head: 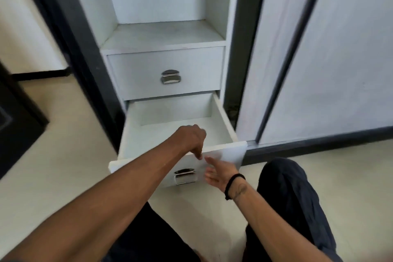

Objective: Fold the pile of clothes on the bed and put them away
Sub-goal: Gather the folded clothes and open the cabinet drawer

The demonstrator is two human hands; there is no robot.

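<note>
Head view, lower drawer (170, 134): white, pulled well out of the wardrobe; pale bare floor inside; front panel tilted toward the camera, edges blurred.
Lower drawer handle (184, 176): chrome cup pull, centred on the front panel, just left of the right hand.
Clothes: none in sight in this view; whereabouts cannot be told.
Left hand (191, 136): reached over the front edge of the lower drawer, back of hand up; fingers bent downward, tips at the top edge of the front panel; real grasp or mere touch cannot be told through the blur.
Right hand (215, 173): released, palm turned leftward, fingers straight and spread, in front of the drawer panel; nothing held; contact with the panel unclear.
Wristband (230, 185): black, around the right wrist; small dark tattoo on the forearm just behind.
Upper drawer (165, 72): white, pushed in flush, own chrome pull at the centre.
Shelf (163, 34): open white compartment directly above the upper drawer.
Sliding door (319, 49): pale panels in dark frames, right of the drawers.
Floor (63, 134): light, glossy.
Knee (287, 187): in dark trousers, lower right, near the drawer front.
</note>
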